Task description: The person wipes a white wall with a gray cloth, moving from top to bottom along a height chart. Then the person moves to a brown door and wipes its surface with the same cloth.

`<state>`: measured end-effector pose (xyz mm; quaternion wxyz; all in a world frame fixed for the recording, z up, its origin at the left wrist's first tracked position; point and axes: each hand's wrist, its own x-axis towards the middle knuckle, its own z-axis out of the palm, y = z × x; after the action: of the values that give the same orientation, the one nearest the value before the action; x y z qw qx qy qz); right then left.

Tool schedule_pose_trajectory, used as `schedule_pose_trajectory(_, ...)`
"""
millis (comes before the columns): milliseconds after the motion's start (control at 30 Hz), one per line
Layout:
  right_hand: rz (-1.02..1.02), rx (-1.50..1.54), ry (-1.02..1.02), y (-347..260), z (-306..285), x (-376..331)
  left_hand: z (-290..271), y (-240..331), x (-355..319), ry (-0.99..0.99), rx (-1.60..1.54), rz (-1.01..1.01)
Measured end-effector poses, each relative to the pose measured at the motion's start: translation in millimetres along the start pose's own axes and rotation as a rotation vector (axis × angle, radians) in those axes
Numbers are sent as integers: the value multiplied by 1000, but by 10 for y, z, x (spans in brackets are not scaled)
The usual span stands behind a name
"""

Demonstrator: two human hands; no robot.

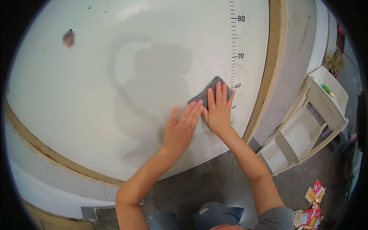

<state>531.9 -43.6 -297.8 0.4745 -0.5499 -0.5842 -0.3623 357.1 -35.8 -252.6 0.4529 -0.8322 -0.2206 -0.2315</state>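
A grey cloth point(206, 94) lies pressed against a pale door point(84, 107), close to a printed black measuring scale point(234, 38). My right hand point(219, 113) holds the cloth to the surface, its fingers stretched over it and pointing up. My left hand point(181, 128) rests beside it on the lower left, fingers extended and flat; its fingertips reach the cloth's lower corner. Part of the cloth is hidden under my right hand. Faint dark marks show on the door above the cloth.
A brown door frame point(264, 73) borders the door. To the right stands a white plastic rack point(287, 147) with a small green tube point(327, 90) on top. Red and yellow packets point(308, 216) lie on the grey floor. A round door hole point(69, 39) is at upper left.
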Motion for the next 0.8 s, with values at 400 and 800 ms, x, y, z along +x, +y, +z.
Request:
schedule_pose_trajectory(400, 35, -24, 6, 282, -328, 608, -248, -98, 688, 160, -120, -29)
schedule_pose_trajectory(800, 102, -66, -52, 634, -175, -225, 121, 412, 507, -10, -45, 152)
